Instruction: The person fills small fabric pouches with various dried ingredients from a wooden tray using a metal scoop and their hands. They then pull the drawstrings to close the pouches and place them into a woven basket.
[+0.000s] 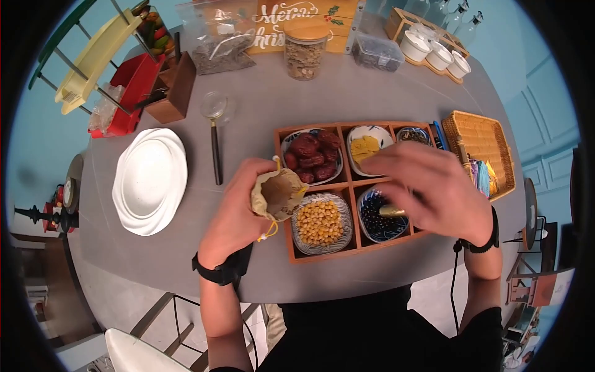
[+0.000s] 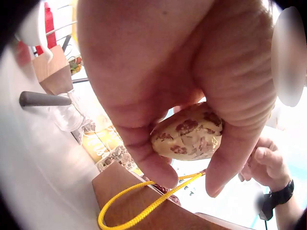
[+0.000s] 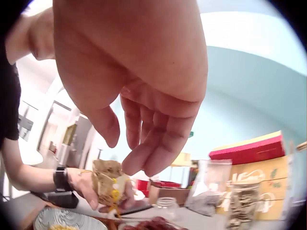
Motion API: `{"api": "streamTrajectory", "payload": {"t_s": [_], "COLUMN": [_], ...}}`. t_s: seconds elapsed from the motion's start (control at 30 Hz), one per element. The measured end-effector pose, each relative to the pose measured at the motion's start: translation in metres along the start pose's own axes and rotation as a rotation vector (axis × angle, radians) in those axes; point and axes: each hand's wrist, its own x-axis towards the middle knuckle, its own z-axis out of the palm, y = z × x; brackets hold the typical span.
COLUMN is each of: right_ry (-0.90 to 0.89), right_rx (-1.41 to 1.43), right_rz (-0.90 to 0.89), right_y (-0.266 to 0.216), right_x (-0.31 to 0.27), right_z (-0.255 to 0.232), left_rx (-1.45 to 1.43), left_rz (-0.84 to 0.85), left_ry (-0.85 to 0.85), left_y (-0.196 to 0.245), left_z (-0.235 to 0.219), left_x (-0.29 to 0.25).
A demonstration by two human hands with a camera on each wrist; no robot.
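Observation:
My left hand (image 1: 230, 208) grips a small cloth pouch (image 1: 265, 201) with its mouth open, left of the divided wooden tray (image 1: 322, 255). In the left wrist view, thumb and fingers pinch the patterned pouch (image 2: 189, 136), a yellow cord (image 2: 139, 216) hanging beside it. My right hand (image 1: 440, 186), blurred, hovers over the tray's right side; in the right wrist view its fingers (image 3: 158, 143) hang loosely bent, holding nothing. A gold-coloured handle (image 1: 392, 211) lies over the bowl of black beans (image 1: 375, 220). Corn kernels (image 1: 319, 223), red dates (image 1: 313, 155) and yellow pieces (image 1: 364, 147) fill other bowls.
White dishes (image 1: 149, 180) and a black-handled strainer (image 1: 216, 149) lie left. A wooden-lidded jar (image 1: 305, 56), plastic bag (image 1: 220, 53), clear box (image 1: 377, 52) and white pots (image 1: 440, 57) stand behind. A wicker basket (image 1: 480, 133) is right of the tray.

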Motion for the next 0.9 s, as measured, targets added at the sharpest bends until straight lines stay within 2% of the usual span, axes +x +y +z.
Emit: {"api": "streamTrajectory", "payload": {"t_s": [0.03,0.1,0.2,0.33,0.57,0.6,0.73,0.77,0.83,0.9], "right_ry": [-0.069,-0.108,-0.104,-0.125,-0.045,0.033,0.088,0.083,0.11,0.061], "right_rx": [-0.052,-0.078,-0.104,-0.134,-0.291,-0.254,-0.228,-0.221,-0.026,-0.023], "right_rz": [0.134,0.27,0.381,0.488,0.457,0.448,0.471,0.471,0.531,0.525], "right_y": [0.004,0.018,0.029,0.03,0.034,0.031,0.012,0.005,-0.007,-0.013], "right_x": [-0.017,-0.053,-0.1,-0.125,-0.131,-0.13,-0.125,-0.121,-0.11,-0.105], "right_z": [-0.011,-0.013,-0.009,-0.002,0.005,0.006,-0.002,0.001,0.005,0.011], "left_rx": [-0.016,0.118,0.069,-0.046,-0.002,-0.023,0.025,0.027,-0.006,-0.05], "left_rz": [0.0,0.063,-0.017,-0.061,-0.128,-0.127,-0.087,-0.095,-0.096,-0.108], "left_ry": [-0.011,0.07,0.079,0.109,0.115,0.11,0.092,0.092,0.079,0.075], "left_y": [-0.002,0.0,0.008,0.014,0.019,0.018,0.015,0.013,0.011,0.01], "left_z": [-0.001,0.0,0.001,0.009,0.007,0.007,0.006,0.006,0.005,0.004], "left_x": [-0.001,-0.002,-0.002,-0.001,-0.001,-0.001,0.0,-0.001,-0.001,-0.001]}}
